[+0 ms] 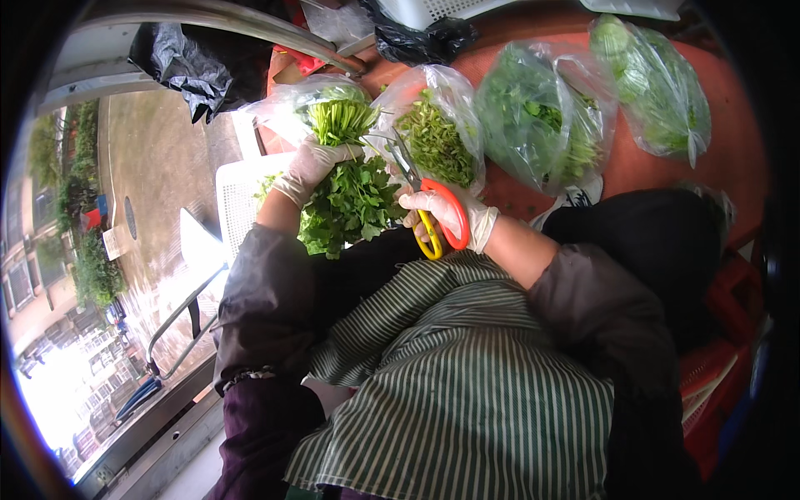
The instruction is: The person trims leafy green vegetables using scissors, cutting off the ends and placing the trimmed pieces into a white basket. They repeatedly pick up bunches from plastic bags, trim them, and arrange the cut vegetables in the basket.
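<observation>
My left hand [311, 164], in a thin whitish glove, grips a bunch of leafy green herbs [353, 203]. The bunch's cut stem ends [342, 122] point away from me, and its leaves hang towards my lap. In my gloved right hand [478, 219] is a pair of scissors [415, 181] with one red and one yellow handle loop. Their blades are spread apart just right of the stems. Beyond the blades, a clear plastic bag [465, 94] lies open, with short cut stem pieces [434, 140] inside it.
A white perforated basket [234, 200] is beside my left hand. Clear bags of greens [525, 112] [653, 87] lie to the right on a reddish surface [731, 119]. Black plastic bags [194, 69] [425, 40] and a metal rail [269, 25] are at the far side.
</observation>
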The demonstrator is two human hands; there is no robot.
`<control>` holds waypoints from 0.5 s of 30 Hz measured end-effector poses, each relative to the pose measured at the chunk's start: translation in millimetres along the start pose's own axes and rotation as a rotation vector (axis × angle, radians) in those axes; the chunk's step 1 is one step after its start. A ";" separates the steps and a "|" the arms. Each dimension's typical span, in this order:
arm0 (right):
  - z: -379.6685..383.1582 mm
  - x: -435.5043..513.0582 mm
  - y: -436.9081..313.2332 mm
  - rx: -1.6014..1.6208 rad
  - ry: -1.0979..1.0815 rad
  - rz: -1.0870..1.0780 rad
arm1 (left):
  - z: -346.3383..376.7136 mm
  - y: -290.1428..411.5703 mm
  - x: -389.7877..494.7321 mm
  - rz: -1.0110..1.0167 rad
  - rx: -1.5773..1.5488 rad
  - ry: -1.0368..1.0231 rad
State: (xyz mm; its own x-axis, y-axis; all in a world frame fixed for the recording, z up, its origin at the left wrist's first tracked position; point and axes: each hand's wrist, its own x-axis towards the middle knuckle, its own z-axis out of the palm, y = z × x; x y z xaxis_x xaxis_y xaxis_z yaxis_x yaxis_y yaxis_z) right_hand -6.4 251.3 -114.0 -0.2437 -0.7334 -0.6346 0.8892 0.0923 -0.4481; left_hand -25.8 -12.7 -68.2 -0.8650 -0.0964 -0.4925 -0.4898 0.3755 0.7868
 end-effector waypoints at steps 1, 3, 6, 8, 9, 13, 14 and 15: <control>-0.2 0.4 -0.8 0.010 -0.005 -0.002 | 1.1 1.9 -1.0 0.044 0.002 -0.028; 0.2 0.2 -2.3 0.013 0.013 0.001 | 2.2 6.7 -3.8 0.081 0.016 -0.082; -0.9 -3.3 -5.8 -0.032 0.080 0.006 | 4.8 13.2 -8.7 0.001 -0.129 -0.147; -1.1 -5.6 -7.7 0.078 0.080 -0.047 | 4.3 15.3 -10.4 0.003 -0.212 -0.219; -1.1 -5.9 -8.5 0.132 0.089 -0.069 | 4.1 15.0 -9.0 -0.012 -0.237 -0.242; -3.0 -5.4 -8.3 0.126 0.156 -0.067 | -9.1 5.0 -4.8 -0.012 -0.177 -0.227; -4.0 -4.8 -6.8 0.118 0.167 -0.058 | -11.3 0.0 -4.7 0.055 0.199 -0.079; -5.9 -3.9 -6.1 0.073 0.188 -0.031 | -14.1 -4.6 -5.5 0.238 0.678 0.079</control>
State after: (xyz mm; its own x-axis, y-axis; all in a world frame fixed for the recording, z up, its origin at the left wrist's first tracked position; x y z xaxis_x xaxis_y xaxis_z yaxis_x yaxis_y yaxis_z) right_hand -13.1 257.6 -112.5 -0.3329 -0.5960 -0.7308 0.9042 0.0181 -0.4267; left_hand -20.3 -26.9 -63.9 -0.9578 0.0025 -0.2873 -0.1335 0.8816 0.4528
